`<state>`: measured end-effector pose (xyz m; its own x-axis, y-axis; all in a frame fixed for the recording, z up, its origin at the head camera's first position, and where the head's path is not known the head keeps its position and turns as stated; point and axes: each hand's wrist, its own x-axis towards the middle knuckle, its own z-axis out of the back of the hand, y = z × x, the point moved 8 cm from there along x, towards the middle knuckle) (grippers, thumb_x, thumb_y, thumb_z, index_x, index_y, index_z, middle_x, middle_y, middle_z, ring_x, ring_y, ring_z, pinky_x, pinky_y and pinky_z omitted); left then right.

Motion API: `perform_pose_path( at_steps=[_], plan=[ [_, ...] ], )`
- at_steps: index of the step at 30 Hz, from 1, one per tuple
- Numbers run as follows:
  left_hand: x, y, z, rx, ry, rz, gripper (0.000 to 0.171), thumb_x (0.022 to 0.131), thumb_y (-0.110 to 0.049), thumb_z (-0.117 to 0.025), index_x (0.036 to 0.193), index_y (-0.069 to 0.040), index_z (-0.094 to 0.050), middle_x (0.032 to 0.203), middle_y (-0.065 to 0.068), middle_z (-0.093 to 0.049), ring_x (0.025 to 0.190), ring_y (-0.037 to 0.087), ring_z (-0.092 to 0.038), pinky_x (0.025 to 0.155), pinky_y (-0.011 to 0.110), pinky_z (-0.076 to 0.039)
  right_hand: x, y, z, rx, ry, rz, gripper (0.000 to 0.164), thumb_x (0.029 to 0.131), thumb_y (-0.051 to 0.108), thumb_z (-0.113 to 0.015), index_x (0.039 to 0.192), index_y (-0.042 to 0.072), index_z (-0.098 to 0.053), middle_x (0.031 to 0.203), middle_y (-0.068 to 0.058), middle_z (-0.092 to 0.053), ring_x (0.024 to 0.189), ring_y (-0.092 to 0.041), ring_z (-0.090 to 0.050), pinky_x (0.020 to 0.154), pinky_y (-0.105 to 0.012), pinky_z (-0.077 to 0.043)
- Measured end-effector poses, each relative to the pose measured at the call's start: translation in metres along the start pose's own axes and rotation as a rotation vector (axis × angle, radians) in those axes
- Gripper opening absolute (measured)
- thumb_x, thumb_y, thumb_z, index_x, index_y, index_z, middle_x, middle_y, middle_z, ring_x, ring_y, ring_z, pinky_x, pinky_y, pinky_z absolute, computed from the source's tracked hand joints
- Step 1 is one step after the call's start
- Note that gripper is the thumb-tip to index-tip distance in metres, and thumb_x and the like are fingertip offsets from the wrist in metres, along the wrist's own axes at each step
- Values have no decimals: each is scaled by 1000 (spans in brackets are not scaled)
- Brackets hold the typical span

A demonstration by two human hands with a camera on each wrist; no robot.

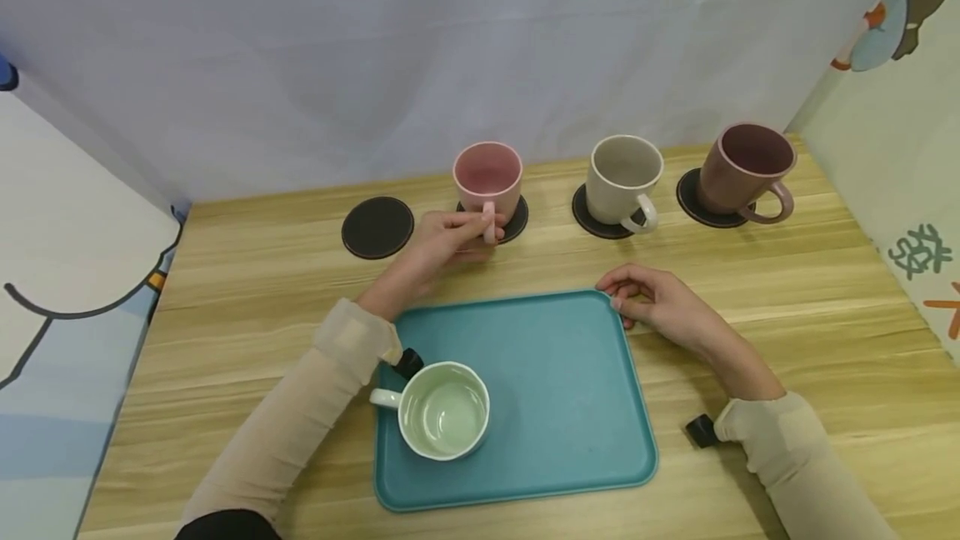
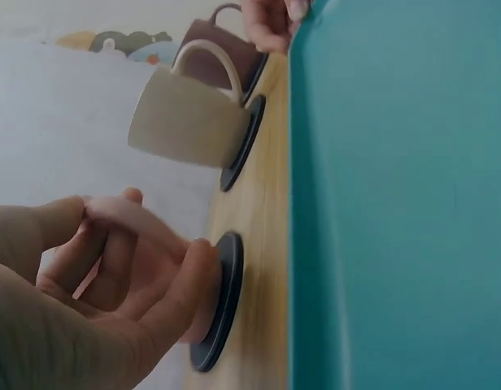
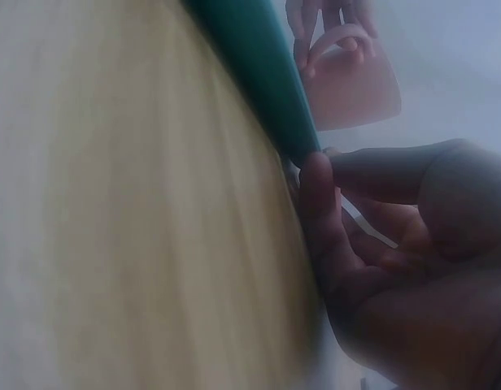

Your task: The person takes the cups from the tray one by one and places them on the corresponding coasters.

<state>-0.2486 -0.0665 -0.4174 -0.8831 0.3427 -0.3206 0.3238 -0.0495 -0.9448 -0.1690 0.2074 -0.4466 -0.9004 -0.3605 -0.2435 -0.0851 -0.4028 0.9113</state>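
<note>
My left hand (image 1: pixel 447 242) holds the handle of a pink mug (image 1: pixel 486 177), which stands upright on a round black coaster (image 1: pixel 516 225). The left wrist view shows thumb and fingers about that handle, with part of the mug hidden behind the hand. With thumb and fingertips, my right hand (image 1: pixel 663 302) pinches the far right corner of a teal tray (image 1: pixel 558 382). The tray lies flat on the wooden table. On its left part sits a pale green mug (image 1: pixel 446 413), handle pointing left, close by my left wrist.
Farther right, a cream mug (image 1: pixel 621 169) and a brown-mauve mug (image 1: pixel 738 177) stand on black coasters along the back edge. A bare coaster (image 1: pixel 377 227) lies left of the pink mug. A pale curtain (image 1: pixel 337 65) hangs behind the table (image 1: pixel 247 290).
</note>
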Motion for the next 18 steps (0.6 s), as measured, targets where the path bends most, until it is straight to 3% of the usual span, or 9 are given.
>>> perform_pose_path(
  at_steps=[7, 13, 18],
  plan=[
    [-18, -9, 20, 267, -25, -89, 32, 104, -21, -64, 132, -6, -71, 132, 15, -72, 120, 32, -71, 102, 49, -57, -1, 2, 1, 2, 8, 2, 30, 104, 5, -60, 132, -2, -61, 105, -18, -65, 84, -11, -63, 74, -27, -57],
    [-38, -5, 24, 393, 63, -132, 30, 104, -19, -64, 130, -4, -71, 125, 19, -75, 112, 34, -74, 100, 48, -59, -2, 0, 5, -6, -7, 14, 28, 103, 2, -59, 131, -3, -61, 104, -20, -65, 84, -10, -62, 73, -27, -58],
    [-68, 2, 35, 457, 120, -111, 30, 104, -17, -65, 131, -4, -70, 123, 17, -75, 109, 34, -75, 96, 42, -61, 0, -1, 1, 5, 5, 16, 28, 103, 2, -59, 131, -3, -61, 105, -20, -65, 83, -10, -62, 74, -26, -57]
  ],
)
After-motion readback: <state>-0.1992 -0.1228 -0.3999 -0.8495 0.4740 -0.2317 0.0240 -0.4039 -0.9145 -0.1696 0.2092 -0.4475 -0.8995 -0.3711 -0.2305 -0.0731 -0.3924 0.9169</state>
